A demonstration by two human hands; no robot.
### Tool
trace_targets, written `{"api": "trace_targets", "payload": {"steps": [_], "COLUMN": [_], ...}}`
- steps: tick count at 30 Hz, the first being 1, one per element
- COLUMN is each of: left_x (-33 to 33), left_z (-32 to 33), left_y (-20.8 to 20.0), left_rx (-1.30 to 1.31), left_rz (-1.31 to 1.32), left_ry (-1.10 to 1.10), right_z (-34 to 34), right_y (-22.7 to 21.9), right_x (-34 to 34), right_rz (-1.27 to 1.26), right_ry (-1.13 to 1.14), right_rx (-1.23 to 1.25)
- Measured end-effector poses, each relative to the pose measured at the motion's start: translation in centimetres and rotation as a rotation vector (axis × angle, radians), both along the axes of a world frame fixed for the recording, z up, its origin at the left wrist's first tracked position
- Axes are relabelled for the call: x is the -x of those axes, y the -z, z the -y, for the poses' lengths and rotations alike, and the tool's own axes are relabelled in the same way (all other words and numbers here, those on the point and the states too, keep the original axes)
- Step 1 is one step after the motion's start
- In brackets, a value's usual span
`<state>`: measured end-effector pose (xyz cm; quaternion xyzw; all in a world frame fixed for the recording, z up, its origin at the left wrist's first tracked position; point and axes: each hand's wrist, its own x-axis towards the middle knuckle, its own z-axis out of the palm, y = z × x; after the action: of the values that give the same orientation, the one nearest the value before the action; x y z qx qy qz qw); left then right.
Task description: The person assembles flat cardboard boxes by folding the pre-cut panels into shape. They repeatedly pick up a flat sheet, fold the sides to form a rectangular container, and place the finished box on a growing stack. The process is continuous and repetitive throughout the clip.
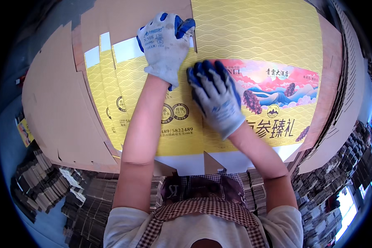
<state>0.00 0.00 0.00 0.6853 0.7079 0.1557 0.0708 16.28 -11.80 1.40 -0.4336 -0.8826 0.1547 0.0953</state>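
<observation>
At left is a plain brown cardboard sheet [49, 99], smooth and matte. Beside it, the yellow printed carton sheet [256, 33] lies flat in front of the person, with wave-line pattern and white edges. It bears round dark emblems [180, 111] and small print. The left hand [163, 45], in a white knitted glove with blue coating, has curled fingers; I cannot tell if they grip anything. The right hand [217, 95], gloved alike, lies with fingers extended upon the yellow surface. Further right come a pink-and-blue wave picture [285, 89] and large dark characters [275, 129].
</observation>
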Motion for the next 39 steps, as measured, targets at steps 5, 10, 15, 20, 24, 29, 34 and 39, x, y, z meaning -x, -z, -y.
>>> {"api": "trace_targets", "payload": {"steps": [5,10,15,20,24,29,34,39], "left_x": [-0.3,1.9,6.6,9.2,10.6,7.7,9.0,8.8], "left_z": [0.8,2.4,10.2,16.3,17.1,19.2,20.2,20.1], "left_y": [-0.7,-4.3,-6.6,-3.6,-3.6,-4.9,-2.6,-0.6], "left_rx": [-0.182,-0.186,-0.107,0.068,0.186,-0.003,-0.055,-0.007], "left_rz": [-0.028,0.306,0.437,0.883,0.333,-0.425,-0.505,-0.473], "left_ry": [0.025,-0.040,-0.487,-0.498,-0.435,-0.087,-0.028,0.011], "right_z": [8.6,10.6,10.2,9.7,10.9,18.2,30.5,44.7], "right_y": [-2.3,-7.4,-5.1,-3.7,-2.6,-5.0,0.2,7.3], "right_x": [-1.0,-7.7,-22.4,-22.7,-20.0,-30.1,-45.6,-58.1], "right_rz": [0.049,-0.132,0.099,-0.012,0.000,-0.067,0.009,-0.683], "right_ry": [-0.008,0.069,0.992,1.170,1.097,1.465,2.555,2.692], "right_rx": [0.093,0.245,-0.178,0.093,0.048,-0.211,-0.003,0.442]}}
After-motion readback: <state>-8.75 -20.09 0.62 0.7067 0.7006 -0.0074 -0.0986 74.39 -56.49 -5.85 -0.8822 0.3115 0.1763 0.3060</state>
